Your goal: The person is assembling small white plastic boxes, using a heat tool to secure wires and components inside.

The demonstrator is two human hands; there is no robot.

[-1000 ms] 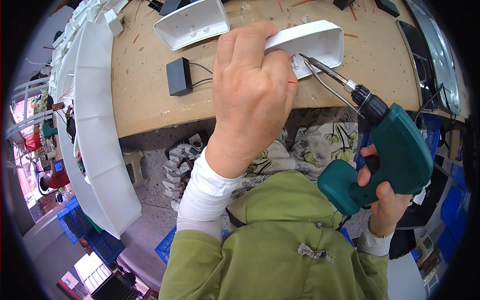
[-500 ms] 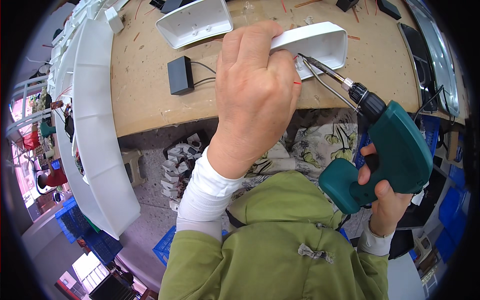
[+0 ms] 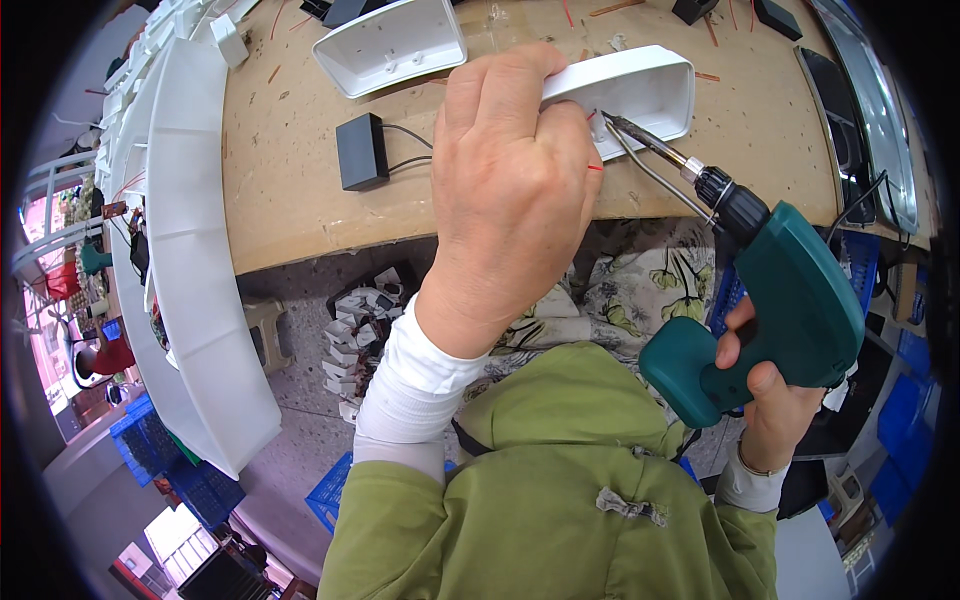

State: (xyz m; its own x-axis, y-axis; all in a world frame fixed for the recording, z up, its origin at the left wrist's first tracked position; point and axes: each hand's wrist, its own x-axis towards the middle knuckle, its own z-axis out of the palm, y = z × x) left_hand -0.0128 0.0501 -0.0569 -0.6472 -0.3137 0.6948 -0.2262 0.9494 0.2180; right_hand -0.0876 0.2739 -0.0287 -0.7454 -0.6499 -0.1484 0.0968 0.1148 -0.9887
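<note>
The left hand (image 3: 510, 180) is closed, fingers and thumb pinching the left end of a white housing (image 3: 662, 85), which sits near the front of the counter (image 3: 300, 220) with its open side toward the person; a scrap of red wire (image 3: 594, 168) shows at the fingers, though whether it is gripped too cannot be told. The right hand (image 3: 780, 415) is wrapped around the handle of a green soldering gun (image 3: 805, 300), its metal tip (image 3: 640, 132) and curved feed tube (image 3: 660, 180) reaching inside the housing. Good work here likely means a steady housing, the tip brought squarely to the joint, and heat clear of the plastic wall and the nearby fingertips; contact at the very point is too small to tell. The gun's body hangs beyond the counter's front edge, so the wrist has room below. Bare counter lies to the right, as far as the dark panel (image 3: 835, 115). Leftward is tighter: a black box (image 3: 361, 152) stands beside the hand, its two leads running toward it, and a second white housing (image 3: 395, 50) lies behind.
</note>
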